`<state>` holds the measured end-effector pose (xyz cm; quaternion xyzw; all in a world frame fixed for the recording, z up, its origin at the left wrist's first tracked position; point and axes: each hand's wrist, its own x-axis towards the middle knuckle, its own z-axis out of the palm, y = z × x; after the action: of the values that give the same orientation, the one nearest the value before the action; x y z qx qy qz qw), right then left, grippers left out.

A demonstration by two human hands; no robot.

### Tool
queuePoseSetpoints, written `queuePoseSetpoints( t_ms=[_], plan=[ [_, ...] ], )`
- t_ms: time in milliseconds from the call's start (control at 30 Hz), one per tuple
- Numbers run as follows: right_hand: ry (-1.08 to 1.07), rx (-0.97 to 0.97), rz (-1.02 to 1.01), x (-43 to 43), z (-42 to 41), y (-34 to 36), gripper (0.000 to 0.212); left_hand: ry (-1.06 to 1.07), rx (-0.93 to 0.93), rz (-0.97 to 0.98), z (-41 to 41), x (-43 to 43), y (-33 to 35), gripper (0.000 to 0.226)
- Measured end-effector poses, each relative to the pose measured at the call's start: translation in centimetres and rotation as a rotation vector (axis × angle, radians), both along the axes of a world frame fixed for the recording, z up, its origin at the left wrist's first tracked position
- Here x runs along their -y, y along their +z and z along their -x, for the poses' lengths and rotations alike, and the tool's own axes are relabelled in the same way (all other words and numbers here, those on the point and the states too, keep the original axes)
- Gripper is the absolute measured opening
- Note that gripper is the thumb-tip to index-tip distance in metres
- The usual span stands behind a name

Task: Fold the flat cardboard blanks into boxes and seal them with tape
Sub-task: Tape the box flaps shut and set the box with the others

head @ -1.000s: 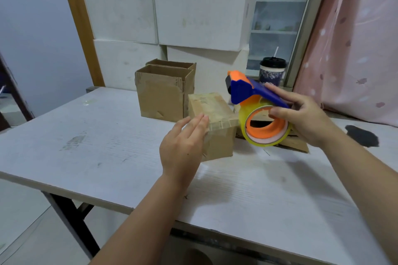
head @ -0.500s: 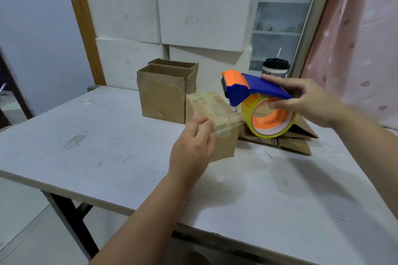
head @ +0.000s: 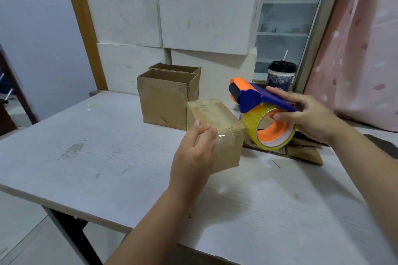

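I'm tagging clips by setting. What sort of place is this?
Likely a home room used for small-scale packing: pink curtain, glass-fronted shelves, and white boxes stacked behind a worn table.

The tape dispenser (head: 256,98) is showing a blue handle, an orange nose and a black roller, and its tape roll (head: 249,130) is glowing translucent yellow round an orange core. The taped box (head: 217,117) is showing plain brown under glossy clear strips, and the open boxes (head: 161,103) are matching that brown. The table (head: 97,157) is showing off-white with fine grain streaks and a grey smudge. The curtain (head: 361,60) is showing pink with pale and dusky spots.
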<state>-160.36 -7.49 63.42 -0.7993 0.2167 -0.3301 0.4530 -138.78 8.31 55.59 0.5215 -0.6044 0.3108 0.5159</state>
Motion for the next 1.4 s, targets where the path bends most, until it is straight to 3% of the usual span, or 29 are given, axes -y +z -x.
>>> queuePoseSetpoints(
  t_ms=[167,333,467,567,667,733,900,1033,1133,1267,1400],
  plan=[
    [-0.002,0.118,-0.114,0.3,-0.6,-2.5,0.062,-0.014,0.05,0.049,0.1,0.0,0.1,0.008],
    [0.013,0.22,-0.278,0.8,-0.9,-4.2,0.08,-0.022,0.06,0.029,0.0,-0.1,0.1,0.007],
    [0.008,0.31,-0.358,0.6,-1.4,-4.8,0.077,-0.028,-0.087,-0.106,0.0,-0.3,0.0,0.024],
    [0.016,0.334,-0.35,-0.1,-1.6,-5.2,0.066,-0.024,-0.159,-0.198,0.0,-0.7,0.2,0.032],
    [0.044,0.343,-0.378,-1.2,-1.9,-5.2,0.052,-0.058,-0.281,-0.262,-0.2,-0.8,0.2,0.024],
    [0.029,0.336,-0.381,-2.0,-1.9,-5.2,0.054,-0.106,-0.343,-0.289,-0.5,-0.9,0.1,0.022],
    [-0.05,0.362,-0.366,-3.6,-2.2,-5.5,0.052,-0.192,-0.233,-0.285,-0.9,-1.1,-0.6,0.056],
    [-0.086,0.357,-0.337,-5.7,-3.2,-5.2,0.058,-0.161,-0.342,-0.214,-1.5,-1.4,-0.3,0.037],
    [-0.13,0.358,-0.276,-7.1,-4.1,-5.3,0.062,-0.109,-0.396,-0.194,-1.6,-2.0,0.2,0.035],
    [-0.194,0.315,-0.14,-8.3,-4.6,-5.4,0.064,0.214,-0.132,-0.135,-1.0,-1.9,0.3,0.032],
    [-0.2,0.253,-0.052,-9.2,-4.8,-5.1,0.068,0.269,0.057,-0.155,-0.3,-1.5,-0.4,0.03]
  ],
)
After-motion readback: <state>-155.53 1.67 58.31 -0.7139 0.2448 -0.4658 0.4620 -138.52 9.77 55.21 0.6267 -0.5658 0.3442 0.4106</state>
